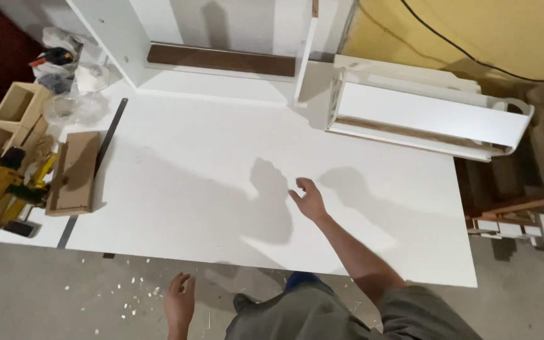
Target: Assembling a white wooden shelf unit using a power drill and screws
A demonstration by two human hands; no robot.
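The right hand (310, 200) reaches forward over the big white board (221, 164) that lies flat like a table top, fingers loosely spread and holding nothing; whether the palm touches the surface or hovers just above it cannot be told, though its shadow falls close beside it. The left hand (179, 304) hangs low and nearer the body, over the grey floor (45, 296) short of the board's near edge, open and empty as well.

Beyond the right hand, a white cabinet frame (177, 44) stands at the far edge of the board, and off to its right a long white shelf piece (436, 116) with a rounded end lies on its side. Well to the left of both hands sit a brown wooden block (73, 173), a yellow power tool (1, 186) and a pale wooden crate (14, 113). White chips are scattered on the floor near the left hand.

With the board this wide, I judge it is best handled with both hands set well apart on its edges, palms flat, so the thin panel does not flex or slide into the parts leaning at its far side.
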